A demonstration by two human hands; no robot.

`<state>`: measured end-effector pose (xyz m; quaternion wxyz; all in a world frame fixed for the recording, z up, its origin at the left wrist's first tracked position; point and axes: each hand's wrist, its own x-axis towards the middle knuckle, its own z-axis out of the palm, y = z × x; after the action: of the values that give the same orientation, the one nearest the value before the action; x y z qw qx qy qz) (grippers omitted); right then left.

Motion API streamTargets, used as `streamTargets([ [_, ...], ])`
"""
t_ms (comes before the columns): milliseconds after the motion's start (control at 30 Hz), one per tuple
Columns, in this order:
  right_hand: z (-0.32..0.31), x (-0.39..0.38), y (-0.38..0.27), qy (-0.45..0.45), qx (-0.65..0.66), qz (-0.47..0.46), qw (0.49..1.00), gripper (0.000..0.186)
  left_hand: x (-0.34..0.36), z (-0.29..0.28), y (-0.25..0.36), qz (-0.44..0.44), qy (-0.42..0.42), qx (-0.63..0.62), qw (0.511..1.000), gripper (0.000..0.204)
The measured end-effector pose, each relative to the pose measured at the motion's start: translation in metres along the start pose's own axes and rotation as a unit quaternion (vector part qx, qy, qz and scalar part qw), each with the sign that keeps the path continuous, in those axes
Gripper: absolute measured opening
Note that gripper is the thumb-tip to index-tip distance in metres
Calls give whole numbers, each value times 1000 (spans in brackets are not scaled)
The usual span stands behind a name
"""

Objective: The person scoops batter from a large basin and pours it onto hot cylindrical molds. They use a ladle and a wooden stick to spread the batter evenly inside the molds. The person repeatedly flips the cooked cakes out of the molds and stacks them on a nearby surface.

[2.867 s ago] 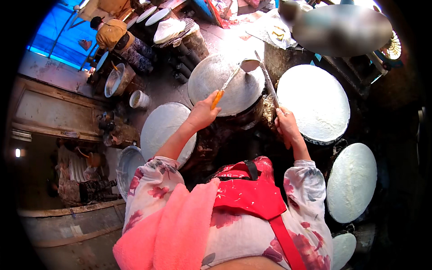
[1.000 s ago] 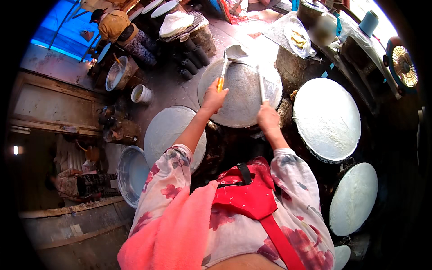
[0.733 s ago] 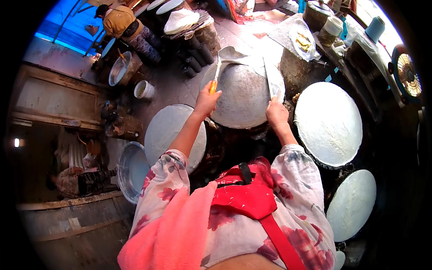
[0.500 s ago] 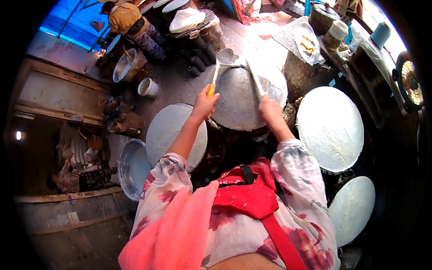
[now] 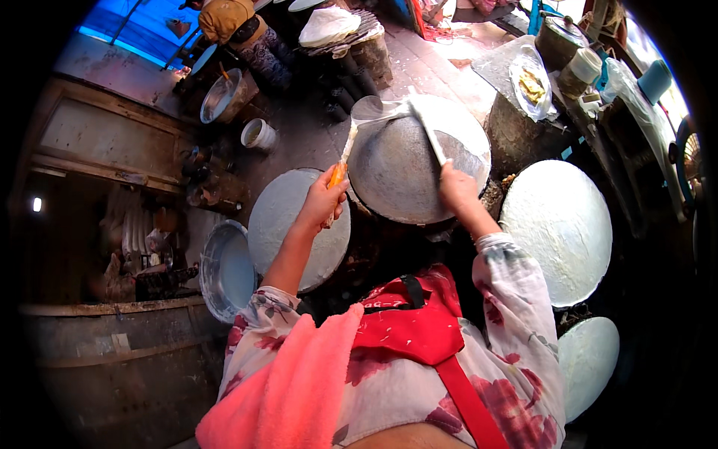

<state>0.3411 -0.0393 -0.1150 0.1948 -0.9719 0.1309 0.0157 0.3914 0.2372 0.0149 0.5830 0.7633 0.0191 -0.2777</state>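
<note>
My left hand is closed on the orange handle of a ladle, whose metal head is over the far left rim of a round grey griddle. My right hand grips a long pale flat stick that angles across the griddle toward its far rim. A thin whitish layer or glare covers the griddle's far right edge; I cannot make out which. White-coated round griddles stand at my left, right and lower right.
A co-worker bends at the upper left near a metal basin. A white bucket, another basin, dark cylinders, a plate of yellow food, a lidded pot and a fan surround me.
The view has shifted, so the surroundings sit lower and further right. The ladle head has moved toward the griddle's far left rim, and my left hand has lowered.
</note>
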Motion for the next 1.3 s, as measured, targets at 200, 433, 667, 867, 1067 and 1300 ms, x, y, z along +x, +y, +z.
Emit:
streamTargets([
  [200,-32,13,0,-22,1,-9,1000,42,-29,-16,-8,-37,1,-45,998,50],
  [433,6,3,0,-30,-67,-155,985,41,-48,-19,-14,-35,-20,-134,990,55],
  [667,3,59,54,64,-68,-119,989,35,-55,-2,-55,65,24,-125,990,39],
  [867,-26,2,9,-58,-108,-246,962,43,-62,5,-59,84,34,-152,984,31],
  [1067,-25,54,21,-78,-57,-183,978,36,-63,3,-48,23,19,-187,982,34],
  [1300,-61,15,4,-146,-76,-174,971,38,-80,-7,-76,2,27,-191,981,29],
])
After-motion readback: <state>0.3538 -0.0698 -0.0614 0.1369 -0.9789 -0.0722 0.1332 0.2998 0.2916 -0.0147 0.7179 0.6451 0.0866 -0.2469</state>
